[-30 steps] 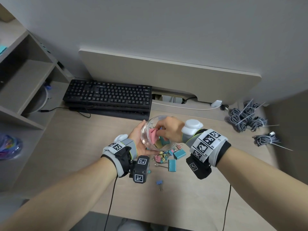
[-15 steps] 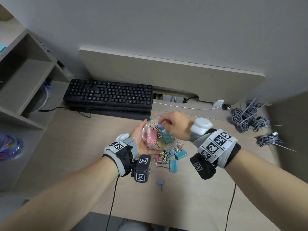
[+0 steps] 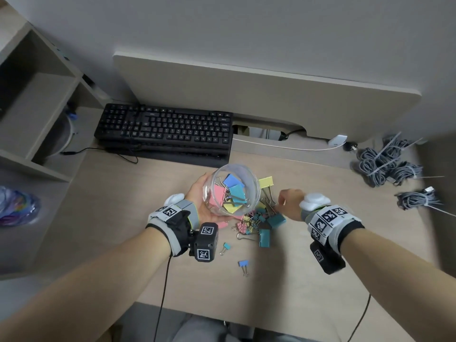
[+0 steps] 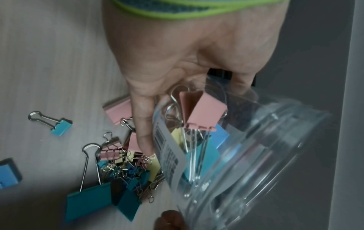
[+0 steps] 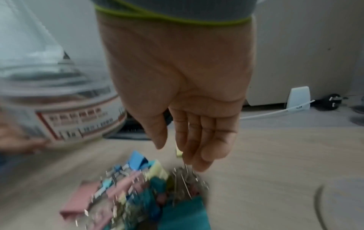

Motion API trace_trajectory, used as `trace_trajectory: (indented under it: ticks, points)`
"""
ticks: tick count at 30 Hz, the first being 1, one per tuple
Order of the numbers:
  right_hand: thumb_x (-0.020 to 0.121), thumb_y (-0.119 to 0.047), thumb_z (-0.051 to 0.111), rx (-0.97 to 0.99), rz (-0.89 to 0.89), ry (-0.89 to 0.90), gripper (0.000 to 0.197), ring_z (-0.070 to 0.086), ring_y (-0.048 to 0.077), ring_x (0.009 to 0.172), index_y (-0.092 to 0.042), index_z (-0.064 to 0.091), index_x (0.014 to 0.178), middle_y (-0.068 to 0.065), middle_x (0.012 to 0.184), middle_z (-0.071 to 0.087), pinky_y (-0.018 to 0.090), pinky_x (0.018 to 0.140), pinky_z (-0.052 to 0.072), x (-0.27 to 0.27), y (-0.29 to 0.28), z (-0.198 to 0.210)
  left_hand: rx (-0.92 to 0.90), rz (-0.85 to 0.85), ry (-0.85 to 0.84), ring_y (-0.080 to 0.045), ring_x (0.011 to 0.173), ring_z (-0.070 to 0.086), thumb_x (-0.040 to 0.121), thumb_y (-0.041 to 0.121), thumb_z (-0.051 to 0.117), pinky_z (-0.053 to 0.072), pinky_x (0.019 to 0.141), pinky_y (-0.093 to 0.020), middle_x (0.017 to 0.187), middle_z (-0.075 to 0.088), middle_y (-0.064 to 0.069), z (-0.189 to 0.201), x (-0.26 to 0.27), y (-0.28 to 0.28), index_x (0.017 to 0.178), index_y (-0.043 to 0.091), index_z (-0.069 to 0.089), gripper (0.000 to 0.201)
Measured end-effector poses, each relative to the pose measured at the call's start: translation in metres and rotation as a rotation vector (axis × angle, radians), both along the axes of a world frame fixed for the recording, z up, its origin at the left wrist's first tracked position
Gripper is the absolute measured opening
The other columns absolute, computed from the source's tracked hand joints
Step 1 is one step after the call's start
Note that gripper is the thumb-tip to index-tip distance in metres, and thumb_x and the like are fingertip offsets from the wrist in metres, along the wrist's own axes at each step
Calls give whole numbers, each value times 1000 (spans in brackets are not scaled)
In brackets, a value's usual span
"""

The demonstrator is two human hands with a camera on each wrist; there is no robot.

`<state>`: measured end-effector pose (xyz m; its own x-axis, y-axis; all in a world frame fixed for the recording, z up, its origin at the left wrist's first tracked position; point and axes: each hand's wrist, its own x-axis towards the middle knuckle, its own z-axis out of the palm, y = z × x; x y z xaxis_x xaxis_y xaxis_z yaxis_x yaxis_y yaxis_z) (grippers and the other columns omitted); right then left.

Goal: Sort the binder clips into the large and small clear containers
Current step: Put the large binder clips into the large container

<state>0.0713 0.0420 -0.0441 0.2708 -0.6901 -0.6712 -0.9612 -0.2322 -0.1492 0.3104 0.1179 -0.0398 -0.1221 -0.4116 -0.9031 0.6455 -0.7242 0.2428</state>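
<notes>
A person sits at a light wood desk, seen from a head camera looking down. The left hand grips a clear plastic container, tilted with its open mouth facing up toward the camera. Inside it lie large binder clips in pink, blue, teal and yellow. Just below and to the right of the container sits a pile of loose clips, large and small mixed. The right hand hangs over the right edge of that pile, fingers pointing down, nearly straight and close together; the wrist view is blurred, so whether they touch a wire handle is unclear. A black keyboard lies beyond the container, and bundled grey cables lie far right of it.
</notes>
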Motion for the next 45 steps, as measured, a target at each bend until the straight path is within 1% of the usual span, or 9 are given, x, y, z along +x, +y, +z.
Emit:
trace_trajectory:
  ticks: [9, 14, 20, 27, 31, 36, 39, 42, 45]
  points:
    - [79, -54, 69, 67, -43, 139, 70, 61, 29, 96, -14, 37, 127, 7, 117, 59, 35, 73, 43, 7, 22, -52, 48, 12, -39, -43, 109, 66, 83, 73, 48, 55, 85, -60, 125, 66, -22, -14, 19, 4, 132, 12, 57, 79]
    - [78, -31, 72, 51, -133, 72, 66, 55, 35, 113, -9, 40, 131, 18, 128, 52, 40, 85, 45, 11, 32, -57, 67, -19, -17, -43, 109, 66, 83, 74, 46, 55, 86, -60, 125, 66, -23, -15, 29, -1, 134, 10, 56, 82]
    - [83, -44, 57, 56, -178, 182, 52, 54, 26, 86, -17, 44, 126, 7, 116, 48, 30, 58, 34, 2, 16, -25, 54, -77, -5, -43, 110, 64, 84, 72, 46, 57, 80, -55, 126, 65, -22, -13, 35, -14, 132, 12, 58, 77]
    - [80, -42, 61, -104, -276, 26, 50, 54, 28, 79, -8, 46, 113, 10, 111, 46, 36, 66, 45, 14, -15, -22, 52, -94, -5, -43, 112, 63, 80, 73, 51, 58, 74, -58, 127, 65, -20, -13, 36, -20, 133, 16, 59, 78]
    - [83, -32, 65, -202, -336, -37, 49, 53, 28, 76, -1, 45, 115, 14, 114, 48, 36, 67, 45, 41, -31, -45, 49, -45, -3, -43, 111, 65, 82, 73, 48, 55, 87, -60, 123, 68, -21, -12, 43, -16, 129, 13, 61, 77]
    - [85, -30, 69, -189, -265, -89, 51, 55, 33, 112, 1, 47, 120, 19, 128, 48, 42, 87, 45, 63, -46, -81, 83, 80, -8, -43, 109, 66, 86, 72, 44, 56, 86, -58, 120, 68, -23, -9, 54, -1, 127, 11, 61, 76]
    - [90, -24, 65, -315, -315, 17, 32, 55, 25, 99, -2, 43, 99, 16, 120, 54, 35, 78, 39, 65, -51, -93, 82, 100, -58, -40, 103, 66, 91, 70, 38, 54, 80, -54, 114, 70, -21, -6, 55, 6, 120, 11, 63, 70]
    - [88, -28, 64, -136, -287, -77, 52, 51, 35, 119, 2, 46, 127, 23, 132, 47, 43, 94, 42, 61, -54, -92, 110, 124, -65, -40, 103, 65, 91, 70, 36, 52, 84, -55, 113, 69, -20, -7, 54, 12, 118, 12, 63, 69]
    - [87, -32, 64, -163, -274, -87, 53, 56, 37, 110, 0, 47, 125, 21, 128, 49, 42, 88, 46, 51, -51, -71, 116, 107, -71, -40, 103, 65, 90, 72, 38, 52, 85, -55, 113, 69, -19, -10, 49, 11, 117, 13, 63, 69]
